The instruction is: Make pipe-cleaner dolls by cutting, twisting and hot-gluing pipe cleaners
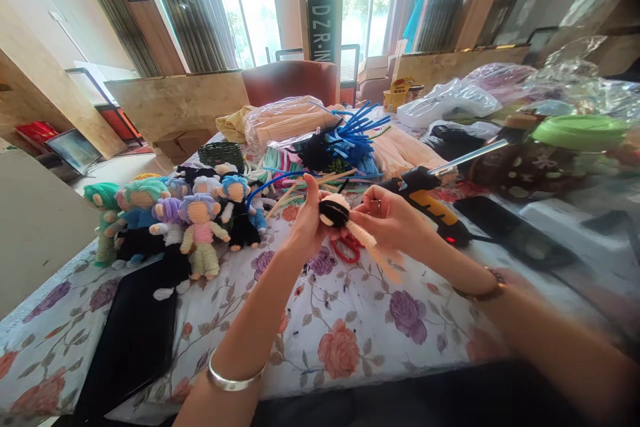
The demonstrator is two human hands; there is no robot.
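Beneath both hands I have the desk [380, 347] in flowered cloth, dark specks scattered over it; a black slab [135, 333] lies to their left; my left hand [306, 223] grips a small black-and-peach head [335, 210], held over red loop handles [350, 259]; my right hand [395, 220] curls beside it, pinching what I cannot tell; dolls [203, 227] crowd leftward, a glue gun [435, 210] rightward; beyond the hands, blue stems [355, 133], plastic bags [450, 100], a reddish chair [293, 80], bright windows [250, 13].
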